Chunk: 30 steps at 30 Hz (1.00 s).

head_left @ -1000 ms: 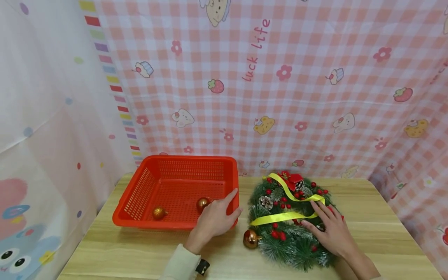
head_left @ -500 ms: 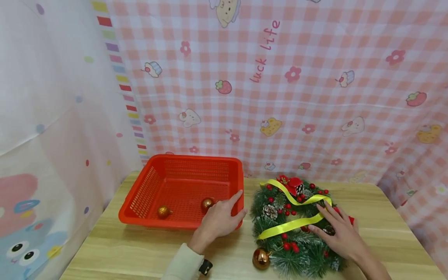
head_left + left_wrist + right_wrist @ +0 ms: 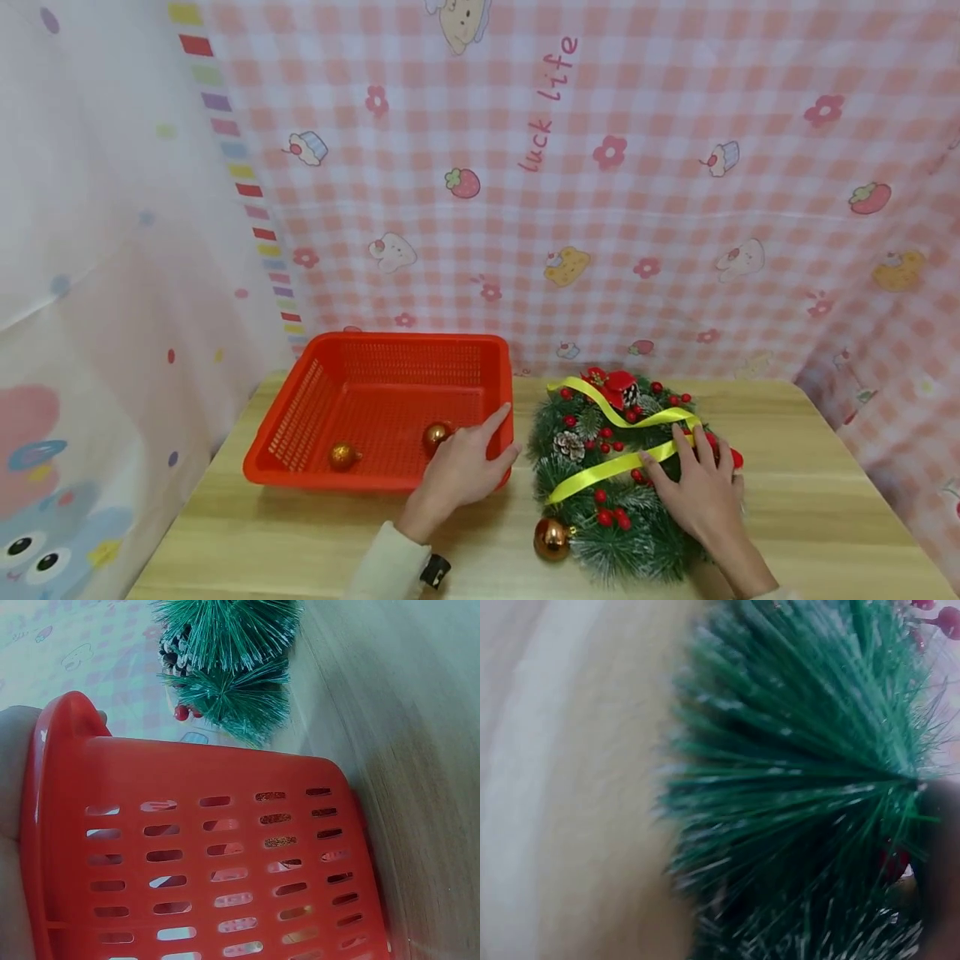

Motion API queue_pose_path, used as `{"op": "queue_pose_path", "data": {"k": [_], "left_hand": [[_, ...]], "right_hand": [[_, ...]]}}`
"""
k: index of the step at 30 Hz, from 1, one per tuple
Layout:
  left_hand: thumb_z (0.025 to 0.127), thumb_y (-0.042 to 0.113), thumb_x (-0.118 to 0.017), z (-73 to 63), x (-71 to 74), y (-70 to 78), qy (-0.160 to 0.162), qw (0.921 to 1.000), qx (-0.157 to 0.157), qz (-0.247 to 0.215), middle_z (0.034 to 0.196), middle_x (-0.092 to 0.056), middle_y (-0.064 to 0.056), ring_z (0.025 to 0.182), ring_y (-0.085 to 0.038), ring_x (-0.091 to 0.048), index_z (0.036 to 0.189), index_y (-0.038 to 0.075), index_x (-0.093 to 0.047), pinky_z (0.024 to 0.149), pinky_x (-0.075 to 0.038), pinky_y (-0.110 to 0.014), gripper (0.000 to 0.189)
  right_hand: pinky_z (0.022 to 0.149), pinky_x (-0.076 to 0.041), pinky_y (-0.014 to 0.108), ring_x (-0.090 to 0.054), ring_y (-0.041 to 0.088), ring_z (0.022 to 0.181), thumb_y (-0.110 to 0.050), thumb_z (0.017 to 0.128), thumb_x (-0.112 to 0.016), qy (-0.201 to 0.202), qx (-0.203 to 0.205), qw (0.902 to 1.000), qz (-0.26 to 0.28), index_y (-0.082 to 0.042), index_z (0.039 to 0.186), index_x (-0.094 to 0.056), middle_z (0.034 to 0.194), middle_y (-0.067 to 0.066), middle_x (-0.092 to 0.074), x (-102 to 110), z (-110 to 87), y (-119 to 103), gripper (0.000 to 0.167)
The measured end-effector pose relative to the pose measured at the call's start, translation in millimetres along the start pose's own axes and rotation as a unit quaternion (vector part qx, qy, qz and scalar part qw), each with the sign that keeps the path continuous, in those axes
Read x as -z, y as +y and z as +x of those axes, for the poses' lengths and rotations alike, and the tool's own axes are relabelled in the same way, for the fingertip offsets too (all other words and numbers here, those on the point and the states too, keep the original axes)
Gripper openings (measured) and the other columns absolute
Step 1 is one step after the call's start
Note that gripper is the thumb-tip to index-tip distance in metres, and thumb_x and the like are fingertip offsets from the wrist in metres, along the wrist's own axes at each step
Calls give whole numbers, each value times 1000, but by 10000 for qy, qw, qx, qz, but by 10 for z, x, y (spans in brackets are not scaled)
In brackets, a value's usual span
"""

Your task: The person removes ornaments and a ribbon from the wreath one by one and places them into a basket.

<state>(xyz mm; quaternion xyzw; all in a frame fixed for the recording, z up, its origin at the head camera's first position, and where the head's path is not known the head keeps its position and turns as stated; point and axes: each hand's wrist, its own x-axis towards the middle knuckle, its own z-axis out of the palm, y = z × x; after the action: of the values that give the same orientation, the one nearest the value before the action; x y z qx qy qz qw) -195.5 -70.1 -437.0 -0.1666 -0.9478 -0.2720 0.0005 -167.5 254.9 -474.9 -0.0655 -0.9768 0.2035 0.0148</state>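
In the head view a green wreath (image 3: 592, 417) with red berries, pinecones and red flowers lies on the table. A yellow ribbon (image 3: 600, 472) runs over it in a bent loop. My right hand (image 3: 701, 492) rests on the wreath's right side with spread fingers, fingertips at the ribbon's fold; its wrist view shows green needles (image 3: 802, 772) close up. My left hand (image 3: 461, 471) lies over the front right corner of a red plastic basket (image 3: 262, 479), index finger and thumb extended; the other fingers are mostly hidden. The left wrist view shows the basket's slotted wall (image 3: 187, 776).
Inside the basket lie a glittery gold ball ornament (image 3: 342, 456) and a shiny copper one (image 3: 435, 435). Another copper ball ornament (image 3: 552, 539) sits on the wooden table (image 3: 810, 517) at the wreath's front left. A pink checked cloth (image 3: 645, 208) hangs behind.
My right hand and the wreath's far side have shifted slightly left, and the wreath has turned a little. The copper ball beside it has moved right and nearer. My left hand stays on the basket.
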Motion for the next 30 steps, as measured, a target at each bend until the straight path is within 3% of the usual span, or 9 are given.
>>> {"op": "queue_pose_path", "data": {"k": [6, 11, 13, 16, 18, 20, 22, 26, 30], "left_hand": [[98, 48, -52, 30, 4, 12, 22, 9999, -107, 54, 55, -51, -1, 48, -15, -49, 153, 23, -40, 50, -40, -30, 62], [96, 43, -58, -9, -31, 24, 624, 9965, -430, 353, 110, -70, -12, 95, -29, -67, 146, 17, -51, 80, -54, -44, 56], [93, 35, -65, -32, -54, 43, 1276, 9863, -919, 504, 124, -66, -12, 107, -30, -63, 136, 12, -60, 87, -52, -45, 48], [86, 19, -74, -90, -92, 107, 2228, 9552, -1876, 528, 113, -69, -8, 101, -25, -63, 117, 7, -69, 82, -52, -38, 34], [83, 12, -76, -151, -119, 172, 2488, 9360, -2468, 331, 105, -71, -5, 94, -20, -63, 108, 7, -71, 79, -52, -31, 26], [82, 10, -77, -231, -152, 252, 2314, 9317, -2798, 51, 97, -71, -2, 88, -14, -64, 101, 9, -70, 78, -52, -24, 20], [84, 10, -76, -315, -186, 334, 1882, 9401, -2834, -218, 89, -70, 2, 82, -8, -64, 94, 12, -67, 75, -51, -19, 13], [86, 13, -75, -458, -247, 461, 882, 9650, -2454, -296, 77, -61, 9, 70, 1, -54, 86, 17, -60, 65, -43, -11, 15], [86, 17, -76, -521, -320, 518, 104, 9765, -2151, 19, 81, -59, 8, 71, 0, -45, 94, 17, -60, 62, -39, -12, 18]], "right_hand": [[97, -15, 82, -5, 59, 140, -71, 95, -38, 6, 75, 9998, -170, -4, 156, -24, 157, 32, -16, -4, -15, 24, 92], [97, -14, 82, -6, 59, 141, -71, 95, -38, 63, 144, 9996, -236, -4, 156, -23, 157, 32, -18, -21, -28, 20, 93], [97, -14, 83, -7, 59, 141, -71, 95, -38, 104, 167, 9995, -245, -4, 157, -23, 157, 32, -18, -28, -30, 23, 92], [97, -14, 83, -7, 59, 141, -69, 95, -40, 213, 219, 9993, -232, -4, 156, -24, 157, 32, -20, -34, -34, 31, 91], [97, -14, 83, -8, 59, 140, -67, 96, -41, 304, 257, 9990, -223, -3, 156, -24, 156, 32, -21, -37, -32, 34, 89], [97, -15, 83, -9, 59, 140, -66, 96, -41, 377, 273, 9986, -235, -3, 156, -25, 156, 33, -22, -34, -32, 39, 88], [97, -15, 83, -9, 60, 140, -66, 97, -41, 391, 267, 9985, -261, -3, 156, -25, 156, 33, -22, -29, -33, 43, 87], [97, -15, 83, -9, 60, 140, -66, 97, -39, 325, 249, 9987, -296, -4, 156, -25, 156, 33, -22, -32, -34, 37, 87], [96, -14, 84, -9, 60, 140, -68, 97, -37, 292, 256, 9988, -300, -4, 156, -25, 156, 32, -21, -62, -31, 28, 88]]}}
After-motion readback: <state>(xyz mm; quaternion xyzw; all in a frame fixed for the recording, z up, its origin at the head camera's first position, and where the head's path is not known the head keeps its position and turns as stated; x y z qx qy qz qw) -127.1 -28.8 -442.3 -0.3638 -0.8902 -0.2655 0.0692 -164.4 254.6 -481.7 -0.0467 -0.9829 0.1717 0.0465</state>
